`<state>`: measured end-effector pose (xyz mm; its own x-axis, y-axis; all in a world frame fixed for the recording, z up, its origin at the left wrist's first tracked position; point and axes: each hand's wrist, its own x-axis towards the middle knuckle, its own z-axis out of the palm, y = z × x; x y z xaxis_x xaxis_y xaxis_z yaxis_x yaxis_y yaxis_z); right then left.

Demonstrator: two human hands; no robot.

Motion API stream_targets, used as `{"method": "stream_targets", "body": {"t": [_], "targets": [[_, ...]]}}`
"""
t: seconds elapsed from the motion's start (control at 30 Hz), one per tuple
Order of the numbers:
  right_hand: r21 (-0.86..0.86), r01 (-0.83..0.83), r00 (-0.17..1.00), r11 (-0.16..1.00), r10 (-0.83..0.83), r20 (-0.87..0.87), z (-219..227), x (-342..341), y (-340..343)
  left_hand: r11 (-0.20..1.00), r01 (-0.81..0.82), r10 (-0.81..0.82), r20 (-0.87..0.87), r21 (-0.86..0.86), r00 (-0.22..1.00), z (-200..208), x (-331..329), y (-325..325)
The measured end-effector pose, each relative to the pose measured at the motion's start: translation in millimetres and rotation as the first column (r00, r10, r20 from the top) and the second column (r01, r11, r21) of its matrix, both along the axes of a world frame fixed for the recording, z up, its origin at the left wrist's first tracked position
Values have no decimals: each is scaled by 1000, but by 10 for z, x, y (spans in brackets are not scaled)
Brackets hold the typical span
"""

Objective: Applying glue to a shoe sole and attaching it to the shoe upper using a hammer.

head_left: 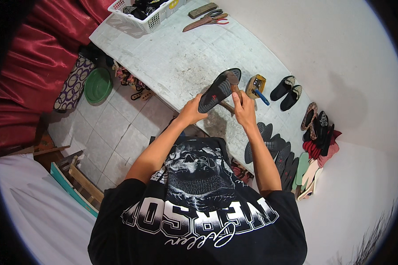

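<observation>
- The left hand (193, 110) has its fingers closed on the near-left end of a dark shoe (216, 93), which it holds up over the table with the ribbed sole facing up.
- The right hand (245, 109) has its fingers wrapped around the wooden handle of a hammer (235, 84); the hammer's head is over the far end of the sole, and I cannot tell whether it touches.
- Just below the shoe, a brown bar (227, 106) shows in part, the rest hidden.
- Right of the hammer, on the table, is a yellowish container (255, 84) with a blue-handled brush (262, 97) leaning out.
- Farther right is a pair of black slip-on shoes (285, 92), side by side.
- Near the right forearm lie overlapping dark soles (275, 146); beyond them are green insoles (301, 168) and cream insoles (311, 176).
- A patterned shoe upper (309, 115) lies by the right wall.
- At the table's far end are red-handled pliers (222, 17), a grey-brown block (202, 10) and, to the left, a white basket (152, 23) holding dark items.
- On the tiled floor at left is a green basin (98, 86), near a red curtain (35, 57).
</observation>
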<state>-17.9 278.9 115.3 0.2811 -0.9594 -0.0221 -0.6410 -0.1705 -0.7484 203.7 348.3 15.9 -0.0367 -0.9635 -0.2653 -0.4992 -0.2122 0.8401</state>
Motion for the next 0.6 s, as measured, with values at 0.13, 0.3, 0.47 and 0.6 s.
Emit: {"method": "stream_targets", "body": {"t": [0.13, 0.3, 0.47, 0.6], "targets": [[52, 11, 998, 999, -14, 55, -83, 1, -72, 992, 44, -39, -43, 119, 998, 15, 31, -143], [70, 61, 995, 996, -66, 72, -83, 27, 0, 991, 54, -26, 216, -125, 976, 418, -145, -450], [80, 95, 978, 992, -108, 179, -210, 79, 48, 950, 85, -53, 112, -300, 992, 387, -344, -922], [168, 169, 983, 971, -178, 39, 95, 200, 66, 958, 81, -95, -38, -277, 995, 320, -373, -1031]]}}
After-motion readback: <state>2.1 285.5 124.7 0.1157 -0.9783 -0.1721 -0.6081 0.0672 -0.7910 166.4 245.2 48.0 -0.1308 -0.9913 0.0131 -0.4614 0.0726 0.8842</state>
